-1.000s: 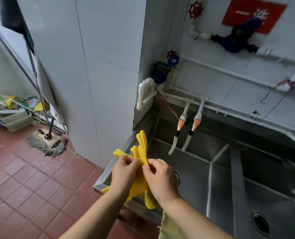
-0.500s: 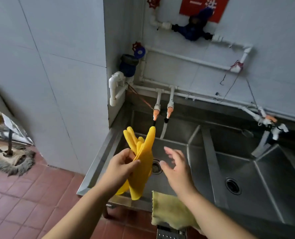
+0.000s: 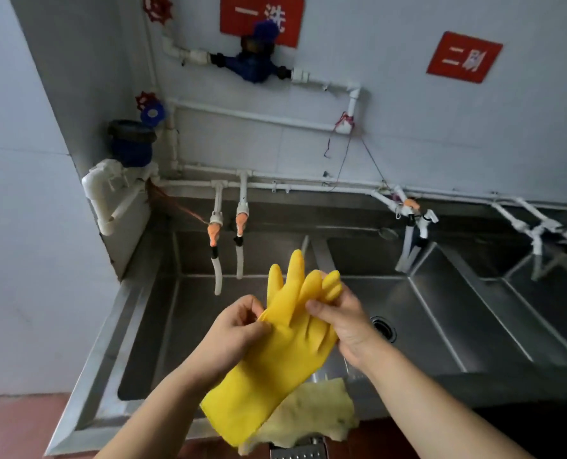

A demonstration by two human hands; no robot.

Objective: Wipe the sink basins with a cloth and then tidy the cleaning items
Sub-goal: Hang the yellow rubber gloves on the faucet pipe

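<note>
I have the yellow rubber gloves up in front of me, held in the air above the near rim of the leftmost sink basin, roughly over the divider between it and the next basin. Their long axis runs on a slant: fingers up and away toward the back wall, cuff hanging down toward me and to the left, past the front edge of the sink. It looks like two gloves laid together, though I can't separate them for certain.

My left hand is closed, pinching the glove edge on its left side near the base of the thumb. My right hand is curled around the right side just under the glove fingers, thumb pressed on the front face. Both hands sit at about the same height, level with the palm of the gloves, so the cuff opening lies below and nearer my left forearm.

The yellow-green cloth is draped over the front rim of the sink, directly beneath the cuff and apart from it.

My read is that the gloves come first, then the cloth. To put one on, I'd need a hand brought down to the cuff end.
</note>
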